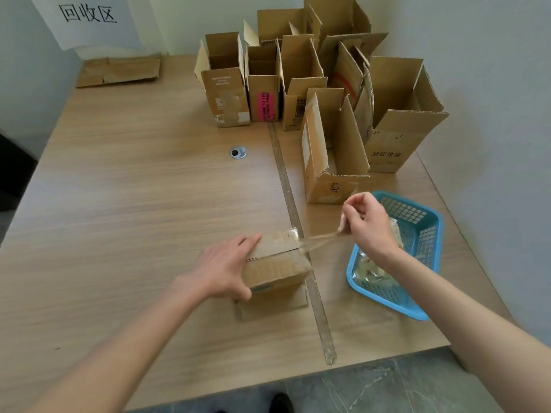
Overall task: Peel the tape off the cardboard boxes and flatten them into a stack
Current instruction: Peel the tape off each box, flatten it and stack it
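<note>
A small cardboard box (pixel 277 263) stands on the wooden table (pixel 134 204) near the front middle. My left hand (pixel 226 263) grips its left side, fingers over the top and thumb on the front face. A strip of clear tape (pixel 319 241) stretches from the box's top right edge. My right hand (pixel 366 225) pinches the far end of that strip, raised to the right of the box. Several opened cardboard boxes (pixel 328 150) stand at the back right. A flattened cardboard piece (pixel 119 71) lies at the back left.
A blue plastic basket (pixel 429 234) with crumpled tape inside sits at the right, under my right forearm. A metal cable grommet (pixel 237 152) is set in the table's middle. A taped seam (pixel 286 186) runs down the table. A paper sign (pixel 89 16) hangs on the wall.
</note>
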Demonstrator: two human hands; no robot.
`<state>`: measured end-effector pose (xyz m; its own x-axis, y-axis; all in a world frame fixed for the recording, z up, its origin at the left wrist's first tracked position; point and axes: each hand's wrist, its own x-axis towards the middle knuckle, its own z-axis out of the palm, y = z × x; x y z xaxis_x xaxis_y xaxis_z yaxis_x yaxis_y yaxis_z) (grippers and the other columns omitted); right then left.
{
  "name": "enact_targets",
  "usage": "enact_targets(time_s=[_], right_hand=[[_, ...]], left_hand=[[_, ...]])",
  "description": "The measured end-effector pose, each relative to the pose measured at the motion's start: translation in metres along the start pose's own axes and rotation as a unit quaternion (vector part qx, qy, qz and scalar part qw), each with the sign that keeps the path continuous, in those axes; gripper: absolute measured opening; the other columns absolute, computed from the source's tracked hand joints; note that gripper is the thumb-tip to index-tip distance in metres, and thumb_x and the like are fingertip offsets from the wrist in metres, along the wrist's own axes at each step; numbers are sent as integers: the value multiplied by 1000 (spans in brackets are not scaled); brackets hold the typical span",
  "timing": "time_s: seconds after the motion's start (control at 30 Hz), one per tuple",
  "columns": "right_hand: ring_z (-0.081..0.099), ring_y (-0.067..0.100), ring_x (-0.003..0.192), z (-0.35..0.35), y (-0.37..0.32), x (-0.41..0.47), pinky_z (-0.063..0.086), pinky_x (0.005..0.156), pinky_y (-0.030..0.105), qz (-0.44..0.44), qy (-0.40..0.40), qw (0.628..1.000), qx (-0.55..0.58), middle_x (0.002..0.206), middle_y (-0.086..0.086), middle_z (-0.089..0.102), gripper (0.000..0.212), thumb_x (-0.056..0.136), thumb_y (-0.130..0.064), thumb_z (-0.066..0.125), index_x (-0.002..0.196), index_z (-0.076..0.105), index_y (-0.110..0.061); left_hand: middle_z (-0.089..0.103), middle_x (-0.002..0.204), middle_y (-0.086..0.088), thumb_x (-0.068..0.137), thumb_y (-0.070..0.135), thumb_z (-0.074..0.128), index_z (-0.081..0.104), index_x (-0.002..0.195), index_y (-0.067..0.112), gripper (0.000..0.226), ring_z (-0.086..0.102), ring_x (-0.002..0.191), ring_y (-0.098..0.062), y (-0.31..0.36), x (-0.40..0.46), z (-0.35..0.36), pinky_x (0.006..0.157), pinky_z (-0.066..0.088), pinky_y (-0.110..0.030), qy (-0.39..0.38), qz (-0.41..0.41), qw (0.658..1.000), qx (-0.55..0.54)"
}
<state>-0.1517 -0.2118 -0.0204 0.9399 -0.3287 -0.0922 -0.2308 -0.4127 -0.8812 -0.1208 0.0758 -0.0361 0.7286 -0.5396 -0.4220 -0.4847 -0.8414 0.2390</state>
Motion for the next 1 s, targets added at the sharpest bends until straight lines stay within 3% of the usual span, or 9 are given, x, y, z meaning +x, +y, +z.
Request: enact_targets(time_s=[0.13, 0.2, 0.3, 0.47, 0.57, 0.67, 0.73, 0.83, 1.0], right_hand=[[65, 9, 79, 16, -2, -5, 57, 80, 37, -137, -85, 973, -165, 93, -7, 67, 9, 100, -14, 60, 102, 68, -17], [62, 6, 89, 32, -3, -15, 54, 86, 32, -194, -123, 953, -195, 111, -6, 63, 19, 101, -13, 56, 112, 70, -16], [60, 10, 103, 43, 2, -26, 51, 89, 28, -260, -177, 922, -224, 134, -4, 53, 36, 99, -7, 50, 130, 62, -20], [52, 16, 119, 42, 21, -33, 51, 87, 31, -338, -276, 848, -299, 149, -13, 44, 37, 98, -20, 55, 129, 61, -37], [55, 17, 108, 34, 19, -24, 56, 74, 38, -379, -256, 828, -325, 134, -11, 54, 8, 96, -23, 63, 103, 65, -26], [55, 16, 98, 34, 11, -23, 55, 65, 37, -392, -284, 810, -332, 119, -9, 57, 7, 95, -14, 64, 95, 62, -21], [58, 13, 86, 21, 6, -22, 53, 69, 34, -312, -279, 864, -281, 99, -12, 61, 11, 96, -12, 62, 91, 58, -21], [66, 6, 75, -26, 16, -9, 55, 71, 30, -181, -161, 950, -198, 79, -13, 69, 13, 94, -11, 68, 87, 60, -18], [67, 6, 66, -50, 22, -13, 51, 64, 17, -162, -240, 919, -266, 71, -10, 71, 3, 93, -16, 72, 92, 73, -18]], left_hand=[[32, 155, 8, 63, 44, 81, 7, 161, 29, 123, 37, 138, -18, -10, 1, -5, 107, 35, -30, -15, 14, 1000, 18], [13, 166, 0, 70, 40, 79, -3, 162, 23, 125, 10, 154, -24, -3, 3, -2, 126, 9, -41, -8, 5, 997, 74], [-24, 167, -5, 77, 44, 73, -21, 159, 20, 127, -29, 152, -26, 10, 5, 5, 121, -18, -56, -5, -28, 996, 85], [-9, 170, 5, 75, 73, 68, -6, 162, 25, 123, -20, 154, -15, 21, 11, 33, 122, -15, -53, 77, -17, 996, -32], [11, 167, 10, 73, 69, 73, 10, 160, 29, 114, -8, 156, -11, 13, 14, 40, 121, -11, -46, 122, -1, 992, -37], [21, 164, 12, 71, 65, 76, 15, 158, 31, 112, 2, 156, -10, 10, 13, 39, 121, -8, -45, 124, 16, 992, -33], [23, 163, 11, 71, 62, 79, 15, 158, 32, 112, 4, 156, -11, 2, 11, 35, 122, -7, -47, 124, 10, 992, -25], [21, 165, 11, 71, 61, 80, 12, 157, 33, 113, 5, 156, -10, -14, 6, 29, 123, -7, -50, 115, -7, 993, -7], [26, 163, 11, 68, 57, 82, 18, 155, 34, 111, 6, 155, -9, -18, 5, 26, 124, -6, -47, 111, 5, 994, -20]])
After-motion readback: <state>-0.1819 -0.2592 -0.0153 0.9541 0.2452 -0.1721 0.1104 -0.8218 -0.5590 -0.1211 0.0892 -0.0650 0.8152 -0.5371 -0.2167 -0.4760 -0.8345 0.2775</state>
